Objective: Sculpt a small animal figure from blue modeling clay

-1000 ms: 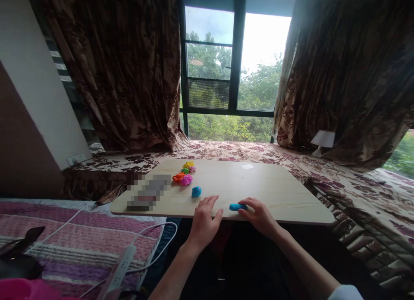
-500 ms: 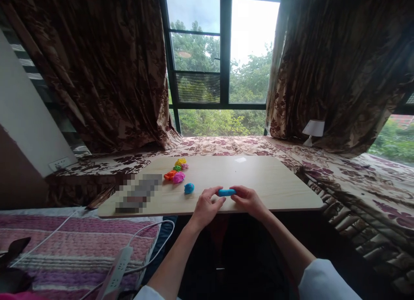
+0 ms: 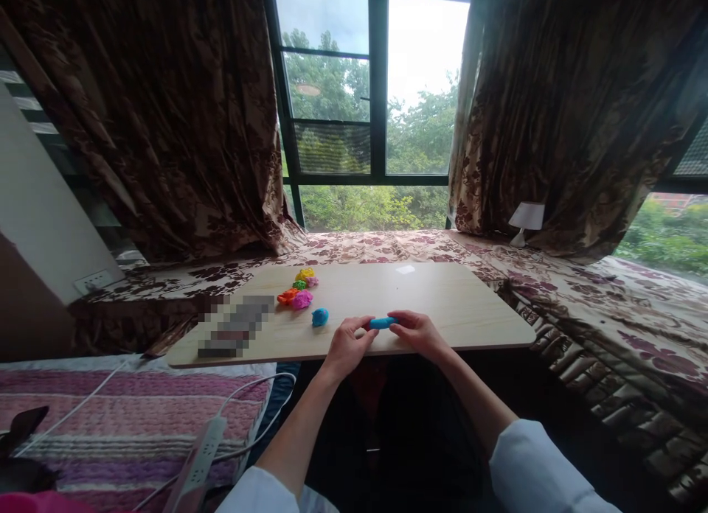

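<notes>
A short, thick roll of blue modelling clay (image 3: 381, 323) is pinched at both ends above the near part of the pale wooden table (image 3: 442, 306). My left hand (image 3: 348, 345) grips its left end between thumb and fingers. At its right end, my right hand (image 3: 421, 332) closes thumb and fingertips on it. Left of my hands lies a rounded blue clay lump (image 3: 319, 318). Farther left and back sit a magenta clay lump (image 3: 302, 300), an orange one (image 3: 287, 297), a green one (image 3: 299, 284), a pale pink one (image 3: 313, 281) and a yellow one (image 3: 304, 274).
A blurred-out flat object (image 3: 237, 327) lies at the table's left end. A power strip (image 3: 198, 461) with white cables rests on the striped quilt (image 3: 133, 417) at lower left. Behind the table, a small white lamp (image 3: 526, 217) stands on the floral-covered ledge (image 3: 387, 242).
The camera view has shifted slightly. Both hands still hold the blue clay roll, which looks a little more tilted, its right end higher. The other clay lumps stay in place on the table.
</notes>
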Motion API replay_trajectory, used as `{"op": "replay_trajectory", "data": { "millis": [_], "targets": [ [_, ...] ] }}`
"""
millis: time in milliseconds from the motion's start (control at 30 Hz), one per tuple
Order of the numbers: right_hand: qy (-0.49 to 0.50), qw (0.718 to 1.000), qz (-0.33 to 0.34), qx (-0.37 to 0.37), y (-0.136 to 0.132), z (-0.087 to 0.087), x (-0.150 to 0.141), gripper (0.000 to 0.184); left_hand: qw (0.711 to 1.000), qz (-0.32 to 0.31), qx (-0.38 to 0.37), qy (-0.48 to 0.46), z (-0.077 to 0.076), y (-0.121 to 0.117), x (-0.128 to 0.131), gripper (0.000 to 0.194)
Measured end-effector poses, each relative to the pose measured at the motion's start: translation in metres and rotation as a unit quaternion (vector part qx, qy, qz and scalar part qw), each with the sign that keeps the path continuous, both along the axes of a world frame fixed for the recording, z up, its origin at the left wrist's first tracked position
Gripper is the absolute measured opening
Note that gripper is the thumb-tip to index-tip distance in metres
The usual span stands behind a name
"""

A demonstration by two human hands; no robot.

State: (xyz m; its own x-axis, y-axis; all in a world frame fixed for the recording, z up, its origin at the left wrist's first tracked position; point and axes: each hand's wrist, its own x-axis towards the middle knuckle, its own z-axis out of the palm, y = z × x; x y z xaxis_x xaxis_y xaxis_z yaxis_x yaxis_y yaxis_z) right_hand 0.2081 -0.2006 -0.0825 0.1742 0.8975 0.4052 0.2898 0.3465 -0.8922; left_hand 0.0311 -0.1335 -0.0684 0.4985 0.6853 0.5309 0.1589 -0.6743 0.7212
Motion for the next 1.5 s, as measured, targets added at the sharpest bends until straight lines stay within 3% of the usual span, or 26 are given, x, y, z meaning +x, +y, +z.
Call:
{"op": "replay_trajectory", "data": {
  "millis": [300, 400, 567, 800, 967, 1100, 1333, 1500],
  "targets": [
    [-0.013, 1.0, 0.018, -0.011, 0.002, -0.003, 0.0, 0.022, 0.999, 0.0, -0.033, -0.012, -0.001, 0.001, 0.002, 0.025],
    [-0.019, 0.999, 0.025, -0.015, 0.001, -0.003, -0.001, 0.022, 0.999, 0.001, -0.044, -0.016, -0.005, 0.001, 0.004, 0.033],
    [-0.025, 0.999, 0.025, -0.017, -0.001, 0.0, -0.001, 0.023, 0.999, 0.007, -0.037, -0.009, -0.013, 0.004, 0.007, 0.028],
    [-0.029, 0.999, -0.001, -0.021, -0.002, 0.002, -0.001, 0.023, 1.0, 0.007, -0.003, 0.012, -0.014, 0.007, 0.007, 0.026],
    [-0.026, 0.999, -0.009, -0.023, -0.002, 0.004, -0.003, 0.038, 0.999, 0.014, 0.016, 0.025, -0.013, 0.009, 0.006, 0.027],
    [-0.034, 0.999, -0.028, -0.017, -0.002, 0.006, -0.005, 0.031, 0.999, 0.029, 0.024, 0.034, -0.014, 0.007, 0.005, 0.033],
    [-0.082, 0.995, -0.056, 0.006, -0.002, 0.007, -0.004, 0.033, 0.996, 0.036, 0.06, 0.048, -0.01, 0.004, 0.004, 0.023],
    [-0.128, 0.987, -0.097, 0.009, 0.001, 0.002, -0.003, 0.021, 0.994, 0.06, 0.072, 0.06, -0.014, 0.004, 0.006, 0.023]
  ]
}}
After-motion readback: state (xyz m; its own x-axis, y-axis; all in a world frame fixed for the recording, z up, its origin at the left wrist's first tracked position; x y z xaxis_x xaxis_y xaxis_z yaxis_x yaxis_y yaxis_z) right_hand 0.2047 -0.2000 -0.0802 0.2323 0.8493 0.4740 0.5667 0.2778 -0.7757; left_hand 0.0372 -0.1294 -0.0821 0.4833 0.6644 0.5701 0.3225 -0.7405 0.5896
